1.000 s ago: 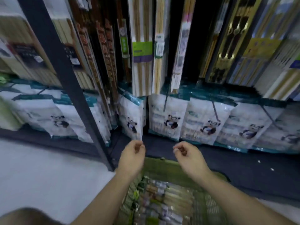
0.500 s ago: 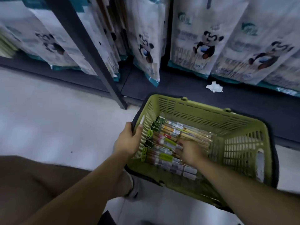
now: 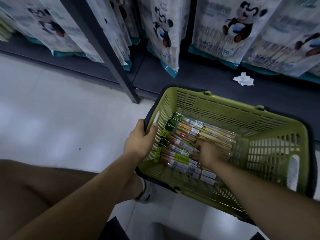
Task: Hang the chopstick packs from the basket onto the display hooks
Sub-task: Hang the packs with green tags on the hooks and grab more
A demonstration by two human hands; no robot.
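Right hand (image 3: 207,154) dug deeper among chopstick packs (image 3: 199,130), grasp unclear; left hand (image 3: 140,141) grips basket (image 3: 225,108) rim, steadying it.

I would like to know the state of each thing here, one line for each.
basket: upright on the floor, part filled.
chopstick packs: lying flat in the basket.
left hand: grips the basket's rim.
right hand: inside the basket, fingers on the packs; grip unclear.
panda bags: upright in a row.
crumpled paper: lying loose below the bags.
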